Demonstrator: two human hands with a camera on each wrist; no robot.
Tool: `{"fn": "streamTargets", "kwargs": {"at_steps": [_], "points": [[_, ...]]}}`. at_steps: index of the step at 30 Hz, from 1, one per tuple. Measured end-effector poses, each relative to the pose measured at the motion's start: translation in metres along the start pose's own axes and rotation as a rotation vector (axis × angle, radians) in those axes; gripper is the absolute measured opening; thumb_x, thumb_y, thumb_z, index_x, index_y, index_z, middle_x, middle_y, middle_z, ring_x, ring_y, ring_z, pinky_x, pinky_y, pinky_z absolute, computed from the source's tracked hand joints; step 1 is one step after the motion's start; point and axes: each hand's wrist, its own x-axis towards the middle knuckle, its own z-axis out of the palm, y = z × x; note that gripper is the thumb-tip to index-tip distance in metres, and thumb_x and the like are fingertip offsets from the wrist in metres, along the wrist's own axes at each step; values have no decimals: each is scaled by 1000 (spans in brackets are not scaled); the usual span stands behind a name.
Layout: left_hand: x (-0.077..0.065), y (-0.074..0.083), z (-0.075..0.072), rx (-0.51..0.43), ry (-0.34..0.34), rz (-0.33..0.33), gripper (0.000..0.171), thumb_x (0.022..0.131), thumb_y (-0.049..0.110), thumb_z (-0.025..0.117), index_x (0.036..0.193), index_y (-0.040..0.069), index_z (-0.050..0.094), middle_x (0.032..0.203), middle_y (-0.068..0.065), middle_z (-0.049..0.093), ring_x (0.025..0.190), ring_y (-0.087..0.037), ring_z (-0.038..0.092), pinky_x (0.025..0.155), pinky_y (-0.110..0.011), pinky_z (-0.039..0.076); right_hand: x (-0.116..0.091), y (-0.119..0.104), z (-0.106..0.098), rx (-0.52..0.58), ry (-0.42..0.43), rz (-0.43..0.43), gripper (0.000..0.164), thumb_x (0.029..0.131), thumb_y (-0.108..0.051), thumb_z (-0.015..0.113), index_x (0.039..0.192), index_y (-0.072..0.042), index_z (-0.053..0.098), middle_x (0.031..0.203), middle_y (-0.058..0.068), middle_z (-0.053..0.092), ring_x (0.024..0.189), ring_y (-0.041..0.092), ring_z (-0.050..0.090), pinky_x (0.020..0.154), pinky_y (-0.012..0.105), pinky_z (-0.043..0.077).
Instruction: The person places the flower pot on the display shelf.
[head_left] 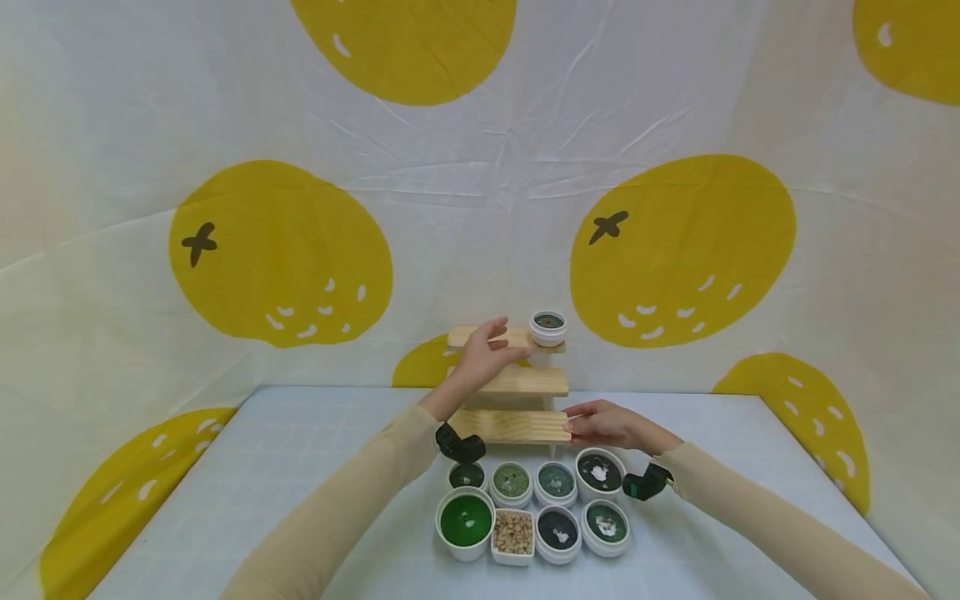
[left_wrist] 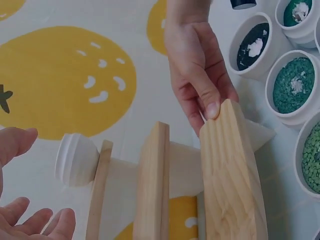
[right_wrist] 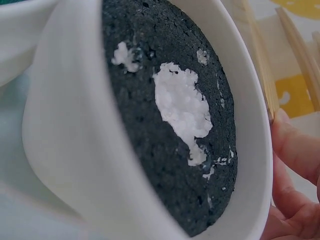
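Note:
A three-tier wooden shelf stand rises at the back of the table. At the right end of its bottom board (head_left: 517,427), my right hand (head_left: 609,423) pinches the edge, thumb on top, as the left wrist view also shows. My left hand (head_left: 483,360) is up by the top board (head_left: 513,337), fingers spread and relaxed, holding nothing. Just right of it, a small white pot (head_left: 547,333) with a dark filling sits on the top board's right end. The middle board (head_left: 525,382) carries nothing.
Several white pots with green or black fillings stand in front of the stand, among them a bright green one (head_left: 467,521) and a black-filled one (head_left: 600,472) close below my right hand. A square dish (head_left: 513,533) holds tan pebbles. A patterned cloth (head_left: 480,250) hangs behind.

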Motion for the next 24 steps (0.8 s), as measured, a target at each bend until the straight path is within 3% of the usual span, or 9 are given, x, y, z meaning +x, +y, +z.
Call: {"fn": "streamTargets", "kwargs": {"at_steps": [15,24], "points": [[-30,-10,-12,-61,-15,71,68,84,14,73,144,4,41,145,-20,44,126,-37,50,99,-43,50,2,4,0,36,28,22,59,95,-13,59,143,9,33,103,8,66,80,10,63,76,23,57],[-54,-20,-21,-13,-37,84,67,82,15,75,141,5,45,141,-16,50,120,-33,55,93,-36,54,3,5,0,28,34,20,59,94,-13,61,142,9,34,107,10,64,81,11,62,78,24,58]]}}
